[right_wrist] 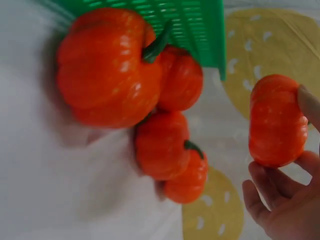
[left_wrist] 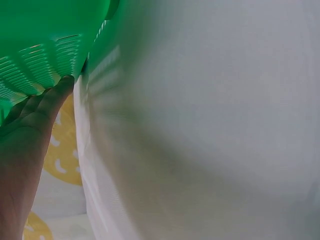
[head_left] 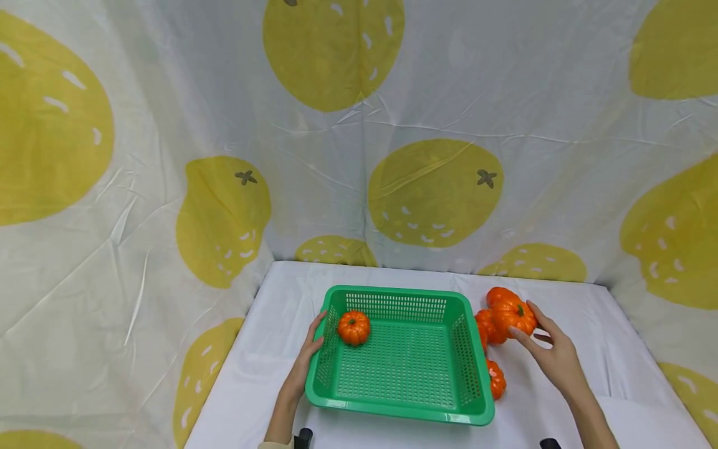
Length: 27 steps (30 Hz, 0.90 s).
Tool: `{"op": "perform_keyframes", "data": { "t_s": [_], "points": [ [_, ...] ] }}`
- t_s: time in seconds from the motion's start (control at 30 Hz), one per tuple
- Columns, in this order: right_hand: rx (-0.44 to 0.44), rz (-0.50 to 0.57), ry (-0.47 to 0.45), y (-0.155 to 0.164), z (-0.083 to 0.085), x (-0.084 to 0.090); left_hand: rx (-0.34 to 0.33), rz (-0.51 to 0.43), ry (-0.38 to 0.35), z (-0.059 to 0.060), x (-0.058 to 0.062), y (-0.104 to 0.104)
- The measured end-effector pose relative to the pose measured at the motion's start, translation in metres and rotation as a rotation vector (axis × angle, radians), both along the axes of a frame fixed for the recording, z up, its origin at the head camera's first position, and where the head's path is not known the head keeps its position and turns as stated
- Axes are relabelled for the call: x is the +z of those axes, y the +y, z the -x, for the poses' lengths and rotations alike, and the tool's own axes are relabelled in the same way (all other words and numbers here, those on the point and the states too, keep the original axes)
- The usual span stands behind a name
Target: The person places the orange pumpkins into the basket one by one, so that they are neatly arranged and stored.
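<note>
A green plastic basket [head_left: 401, 416] stands on the white cloth, with one small orange pumpkin [head_left: 354, 328] in its far left part. My left hand [head_left: 307, 355] lies along the basket's left side. In the left wrist view its fingers [left_wrist: 60, 90] touch the outside of the slotted wall, fairly straight. To the right of the basket my right hand [head_left: 552, 349] pinches an orange pumpkin [right_wrist: 278, 122] between thumb and fingers, lifted off the cloth. Several more pumpkins are by the basket's right wall, among them a larger-looking one [right_wrist: 107, 70] in the right wrist view.
White cloth [head_left: 566, 374] covers the table. A hanging sheet printed with yellow lemons [head_left: 437, 193] encloses the back and both sides. Dark wrist-camera parts [head_left: 303, 436] show at the bottom edge.
</note>
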State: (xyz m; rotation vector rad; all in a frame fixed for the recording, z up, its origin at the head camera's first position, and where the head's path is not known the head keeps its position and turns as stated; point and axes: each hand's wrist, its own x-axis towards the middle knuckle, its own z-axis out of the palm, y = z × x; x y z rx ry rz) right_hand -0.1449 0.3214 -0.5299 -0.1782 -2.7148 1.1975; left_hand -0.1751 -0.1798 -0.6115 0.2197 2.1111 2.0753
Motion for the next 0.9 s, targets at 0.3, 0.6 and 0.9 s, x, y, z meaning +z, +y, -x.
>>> {"op": "perform_keyframes", "data": {
  "t_s": [0.3,0.6,0.9],
  "points": [
    [0.215,0.025,0.044,-0.043,0.044,0.040,-0.005,-0.002,0.001,0.001,0.000,0.000],
    [0.400,0.071,0.077,-0.083,0.073,0.047,-0.004,-0.006,0.007,-0.001,0.001,0.000],
    [0.510,0.131,0.037,-0.123,0.093,0.034,-0.004,-0.003,0.004,0.001,0.000,0.000]
  ]
}}
